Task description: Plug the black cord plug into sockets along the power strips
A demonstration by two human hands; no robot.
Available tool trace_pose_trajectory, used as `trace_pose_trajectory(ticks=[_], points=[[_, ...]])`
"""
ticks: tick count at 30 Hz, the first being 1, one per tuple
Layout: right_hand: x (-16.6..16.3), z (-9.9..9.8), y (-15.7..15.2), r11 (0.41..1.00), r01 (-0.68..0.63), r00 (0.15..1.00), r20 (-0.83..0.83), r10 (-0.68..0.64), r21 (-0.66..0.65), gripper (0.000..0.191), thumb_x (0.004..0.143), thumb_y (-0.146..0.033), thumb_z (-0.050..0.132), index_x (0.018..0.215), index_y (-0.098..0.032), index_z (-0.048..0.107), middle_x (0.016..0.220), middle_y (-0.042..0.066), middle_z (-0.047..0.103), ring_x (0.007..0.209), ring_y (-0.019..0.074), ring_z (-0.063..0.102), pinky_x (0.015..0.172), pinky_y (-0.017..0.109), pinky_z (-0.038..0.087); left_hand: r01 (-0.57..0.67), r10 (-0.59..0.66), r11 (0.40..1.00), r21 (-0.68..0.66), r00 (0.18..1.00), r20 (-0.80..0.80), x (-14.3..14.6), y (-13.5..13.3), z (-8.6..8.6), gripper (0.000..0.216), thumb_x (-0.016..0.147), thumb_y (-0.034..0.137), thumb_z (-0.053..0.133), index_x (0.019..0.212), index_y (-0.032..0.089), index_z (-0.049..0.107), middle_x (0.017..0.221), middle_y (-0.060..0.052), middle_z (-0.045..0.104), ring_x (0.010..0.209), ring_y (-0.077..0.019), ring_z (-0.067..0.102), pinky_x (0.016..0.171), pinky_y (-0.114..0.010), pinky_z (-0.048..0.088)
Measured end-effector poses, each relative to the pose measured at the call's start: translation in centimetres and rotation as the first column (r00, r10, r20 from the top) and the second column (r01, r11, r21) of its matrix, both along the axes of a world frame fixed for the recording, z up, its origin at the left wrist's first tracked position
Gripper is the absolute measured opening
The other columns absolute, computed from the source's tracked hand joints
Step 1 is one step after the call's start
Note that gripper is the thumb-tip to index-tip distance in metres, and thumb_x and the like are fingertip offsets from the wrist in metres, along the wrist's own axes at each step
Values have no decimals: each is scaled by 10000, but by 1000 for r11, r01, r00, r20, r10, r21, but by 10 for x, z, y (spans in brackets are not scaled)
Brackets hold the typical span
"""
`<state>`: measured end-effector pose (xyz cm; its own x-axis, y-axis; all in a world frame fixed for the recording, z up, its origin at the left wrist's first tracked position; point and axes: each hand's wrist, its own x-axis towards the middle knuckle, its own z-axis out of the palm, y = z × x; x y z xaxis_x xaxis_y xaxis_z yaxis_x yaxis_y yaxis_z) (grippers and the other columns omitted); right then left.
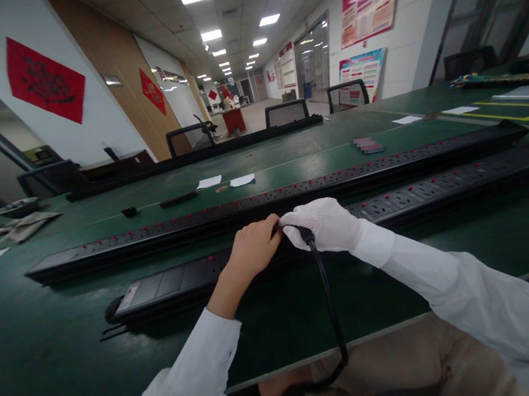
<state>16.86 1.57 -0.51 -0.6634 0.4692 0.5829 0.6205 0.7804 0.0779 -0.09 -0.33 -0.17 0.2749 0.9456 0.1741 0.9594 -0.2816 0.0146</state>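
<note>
My gloved right hand [330, 224] is closed around the connector end of a black power cable [330, 302], which hangs down past the table edge toward my lap. My bare left hand [255, 248] is closed, its fingertips meeting the right fingertips; what they pinch, if anything, is too small to make out. Both hands are over the middle of the nearer long black power strip [173, 287], hiding part of it. Sockets and small red parts line its top. Behind it, roughly parallel, lies a second long black power strip [206, 216].
Both strips lie on a green tabletop [44, 370]. Beyond them are paper slips [242, 180], a small black block [130, 212] and a dark bar [178, 199]. More long black strips [216, 148] lie along the far edge. A bowl [17, 208] stands far left.
</note>
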Motion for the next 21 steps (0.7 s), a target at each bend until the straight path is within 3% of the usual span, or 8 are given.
trace_pose_trajectory(ticks=[11, 21], points=[[-1, 4, -2, 999, 4, 1000, -2, -4, 37, 280, 816, -322, 374, 802, -181, 616, 761, 40, 557, 693, 116, 511, 635, 221, 330, 15, -15, 1000, 17, 1000, -14, -1, 1, -1, 214, 847, 342, 351, 937, 250, 522, 898, -25, 644, 838, -223, 597, 682, -307, 419], [-2, 0, 1, 995, -97, 994, -43, 97, -8, 229, 808, -286, 401, 836, -169, 595, 794, 45, 580, 762, 127, 531, 705, 232, 367, 24, -24, 1000, 8, 999, 39, -2, 1, -1, 258, 851, 330, 356, 1003, 283, 559, 966, -11, 644, 906, -216, 581, 727, -301, 410]])
